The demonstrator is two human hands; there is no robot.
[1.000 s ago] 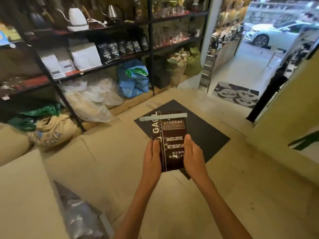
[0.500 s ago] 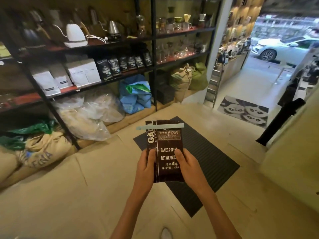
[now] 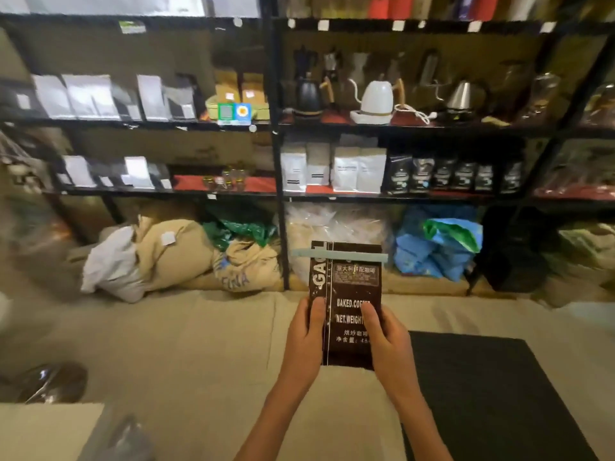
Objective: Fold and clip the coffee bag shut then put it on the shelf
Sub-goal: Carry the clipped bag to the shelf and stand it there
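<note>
I hold a dark brown coffee bag [image 3: 346,287] upright in front of me, its top folded and pinched by a long pale clip [image 3: 339,255]. My left hand [image 3: 304,341] grips the bag's left edge and my right hand [image 3: 387,344] grips its right edge, thumbs on the printed front. The black metal shelf [image 3: 399,196] stands straight ahead, with rows of white and black coffee bags [image 3: 359,169] on its middle level, above and beyond the held bag.
Kettles [image 3: 374,99] stand on the upper level. Burlap sacks [image 3: 186,254], clear plastic bags and a blue bag [image 3: 436,247] fill the bottom under the shelf. A black floor mat [image 3: 482,394] lies at lower right. A pale surface [image 3: 43,430] with a plastic bag sits at lower left.
My view has swung left to face the shelf head-on and I am closer to it. Both hands keep the clipped bag held up in front.
</note>
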